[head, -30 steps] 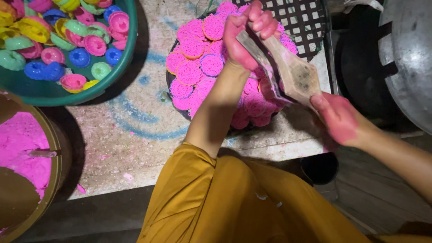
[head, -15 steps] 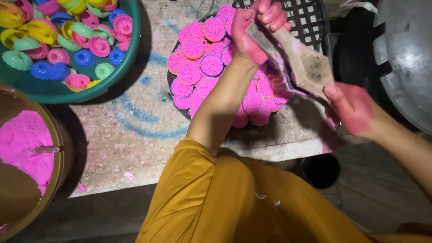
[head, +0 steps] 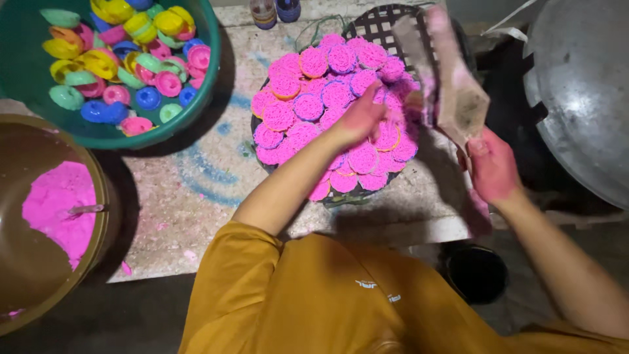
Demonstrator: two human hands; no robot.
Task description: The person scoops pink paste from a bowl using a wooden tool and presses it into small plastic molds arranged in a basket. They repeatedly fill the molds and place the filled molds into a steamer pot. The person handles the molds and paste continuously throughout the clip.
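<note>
Gripping the wooden press (head: 458, 98) at two o'clock, my right hand (head: 493, 164) tilts it above the woven tray (head: 383, 23). My left hand (head: 360, 118) lies open, steadying pink noodle nests (head: 314, 98) at twelve.

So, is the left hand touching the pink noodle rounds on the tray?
Touching. The head view shows the left hand lying flat on the pink noodle rounds, with no gap visible beneath its fingers.

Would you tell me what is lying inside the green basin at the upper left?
The green basin holds a heap of small round moulds in yellow, pink, blue and green. They cover its bottom, so whatever lies beneath them is hidden, and the picture's edge cuts off its top.
</note>
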